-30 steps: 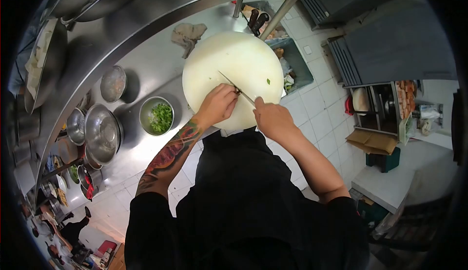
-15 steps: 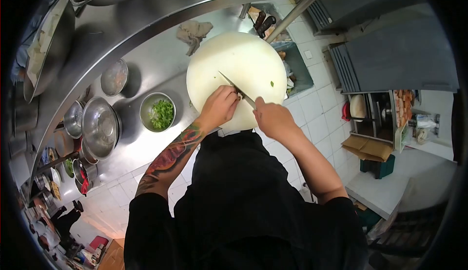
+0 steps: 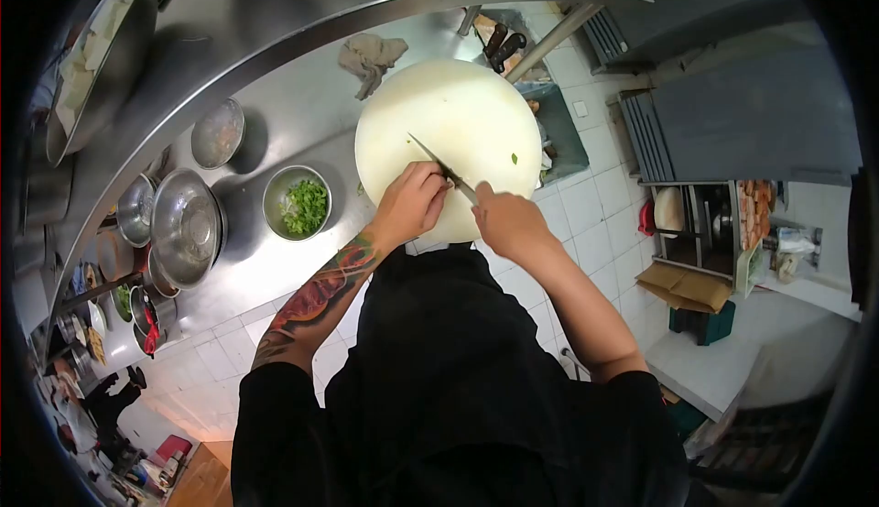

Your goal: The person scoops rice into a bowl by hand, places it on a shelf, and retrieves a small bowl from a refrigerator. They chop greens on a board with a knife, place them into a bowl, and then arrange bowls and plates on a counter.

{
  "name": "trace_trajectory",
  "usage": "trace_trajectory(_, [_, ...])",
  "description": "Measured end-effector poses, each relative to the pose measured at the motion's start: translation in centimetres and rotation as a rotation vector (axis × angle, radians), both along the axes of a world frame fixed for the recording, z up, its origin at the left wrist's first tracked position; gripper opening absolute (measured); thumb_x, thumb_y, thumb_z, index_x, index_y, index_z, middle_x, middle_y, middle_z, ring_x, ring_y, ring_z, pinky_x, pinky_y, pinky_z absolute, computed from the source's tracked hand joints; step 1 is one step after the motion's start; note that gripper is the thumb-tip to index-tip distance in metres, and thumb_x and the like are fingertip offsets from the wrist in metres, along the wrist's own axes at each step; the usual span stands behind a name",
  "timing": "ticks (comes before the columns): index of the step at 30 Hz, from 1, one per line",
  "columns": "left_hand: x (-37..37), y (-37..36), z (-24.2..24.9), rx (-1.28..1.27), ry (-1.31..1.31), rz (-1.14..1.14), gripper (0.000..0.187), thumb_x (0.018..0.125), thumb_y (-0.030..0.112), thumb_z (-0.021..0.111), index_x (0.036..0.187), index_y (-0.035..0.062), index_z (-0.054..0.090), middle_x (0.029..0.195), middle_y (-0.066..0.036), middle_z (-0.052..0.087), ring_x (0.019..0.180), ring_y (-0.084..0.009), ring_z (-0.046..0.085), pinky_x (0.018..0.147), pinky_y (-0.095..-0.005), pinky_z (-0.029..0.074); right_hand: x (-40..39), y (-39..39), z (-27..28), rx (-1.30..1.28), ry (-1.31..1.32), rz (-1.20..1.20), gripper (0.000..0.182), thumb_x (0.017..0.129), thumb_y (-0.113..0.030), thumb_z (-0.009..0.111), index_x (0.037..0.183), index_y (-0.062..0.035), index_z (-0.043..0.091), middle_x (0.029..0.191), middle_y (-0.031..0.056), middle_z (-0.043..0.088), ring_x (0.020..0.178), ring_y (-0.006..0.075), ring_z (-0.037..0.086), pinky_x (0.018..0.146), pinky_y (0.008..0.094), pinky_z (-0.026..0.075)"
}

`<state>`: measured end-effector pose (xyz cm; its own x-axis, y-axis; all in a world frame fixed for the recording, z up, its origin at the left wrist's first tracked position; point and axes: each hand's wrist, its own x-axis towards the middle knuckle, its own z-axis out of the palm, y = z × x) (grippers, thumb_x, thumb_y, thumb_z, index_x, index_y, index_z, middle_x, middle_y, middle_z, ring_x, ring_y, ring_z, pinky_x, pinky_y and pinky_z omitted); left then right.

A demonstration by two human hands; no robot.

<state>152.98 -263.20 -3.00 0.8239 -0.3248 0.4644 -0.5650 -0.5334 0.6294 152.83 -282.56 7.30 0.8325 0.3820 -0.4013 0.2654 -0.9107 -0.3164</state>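
Observation:
A long knife lies across the round white cutting board, its tip pointing up and left. My right hand is closed around its handle. Close against the blade, my left hand has its fingers bent together on a small dark piece of food, too small to identify. A green leaf bit rests on the right part of the board. Left of the board stands a metal bowl holding chopped greens.
Metal bowls and another small bowl stand on the steel counter at left. A cloth lies behind the board, with dark knife handles nearby. A steel shelf edge arches overhead. A person is at far lower left.
The camera view has shifted slightly. Both hands and the knife stay in nearly the same place on the board, with the left fingers still beside the blade.

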Motion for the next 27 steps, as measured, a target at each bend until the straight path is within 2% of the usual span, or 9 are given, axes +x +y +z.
trace_trajectory(3, [-0.7,0.1,-1.0,-0.001,0.016,0.010,0.019,0.077,-0.002,0.070,0.094,0.0013,0.064,0.101,-0.011,0.061,0.095,-0.0319,0.061,0.079,-0.0393,0.053,-0.4,0.3,-1.8,-0.031,0.034,0.003,0.018,0.096,-0.016,0.052,0.102,0.0008,0.052,0.078,0.0242,0.068,0.077,0.0437,0.069,0.071,0.0542,0.053])
trace_trajectory(6, [-0.9,0.2,0.2,-0.008,0.008,0.006,0.019,0.077,-0.001,0.070,0.095,0.0010,0.064,0.102,-0.011,0.061,0.095,-0.0318,0.061,0.079,-0.0389,0.053,0.8,0.6,-0.7,0.018,-0.006,0.031,0.020,0.097,-0.018,0.052,0.104,0.0010,0.052,0.082,0.0249,0.069,0.080,0.0434,0.069,0.074,0.0538,0.053])
trace_trajectory(10, [-0.8,0.8,-0.4,0.003,-0.001,-0.021,0.018,0.077,-0.001,0.070,0.095,0.0009,0.064,0.102,-0.012,0.062,0.095,-0.0321,0.062,0.080,-0.0388,0.053,-0.3,0.4,-0.5,-0.043,0.075,0.035,0.020,0.097,-0.018,0.052,0.105,0.0010,0.052,0.082,0.0241,0.069,0.080,0.0427,0.069,0.073,0.0534,0.053])
trace_trajectory(16, [-1.2,1.3,-0.5,-0.003,0.015,-0.028,0.016,0.078,0.000,0.070,0.093,0.0015,0.065,0.102,-0.012,0.063,0.096,-0.0313,0.062,0.080,-0.0391,0.053,-0.5,1.2,0.3,-0.051,0.041,0.040,0.023,0.097,-0.021,0.054,0.105,0.0009,0.052,0.081,0.0231,0.069,0.077,0.0419,0.069,0.070,0.0521,0.054])
trace_trajectory(19, [-1.3,1.4,-0.7,0.009,0.020,-0.017,0.015,0.079,0.000,0.070,0.092,0.0017,0.065,0.102,-0.011,0.064,0.097,-0.0306,0.062,0.081,-0.0385,0.053,0.6,2.1,-2.3,-0.012,-0.017,0.041,0.022,0.097,-0.021,0.055,0.105,0.0003,0.052,0.080,0.0230,0.069,0.077,0.0420,0.069,0.070,0.0519,0.054])
trace_trajectory(23, [-1.2,1.7,-0.3,-0.013,0.007,-0.025,0.013,0.078,0.000,0.070,0.091,0.0014,0.066,0.101,-0.011,0.064,0.096,-0.0307,0.063,0.081,-0.0383,0.053,-0.5,1.5,0.0,-0.040,0.032,0.054,0.022,0.096,-0.020,0.055,0.104,0.0005,0.052,0.081,0.0239,0.069,0.078,0.0417,0.070,0.071,0.0518,0.054])
trace_trajectory(24, [-1.3,1.9,-0.7,-0.004,0.000,-0.038,0.013,0.078,-0.001,0.070,0.091,0.0014,0.066,0.101,-0.011,0.064,0.096,-0.0306,0.063,0.081,-0.0381,0.053,-0.5,1.7,-2.6,-0.053,0.012,0.057,0.023,0.097,-0.020,0.055,0.105,0.0010,0.052,0.082,0.0243,0.069,0.079,0.0417,0.070,0.071,0.0518,0.054])
trace_trajectory(27, [-1.6,2.0,-0.6,-0.001,-0.004,-0.054,0.013,0.078,-0.001,0.070,0.090,0.0015,0.066,0.101,-0.011,0.064,0.095,-0.0305,0.063,0.080,-0.0381,0.053,0.6,2.2,-1.8,-0.008,-0.003,0.069,0.023,0.097,-0.020,0.054,0.106,0.0013,0.052,0.082,0.0244,0.069,0.079,0.0422,0.070,0.071,0.0524,0.054])
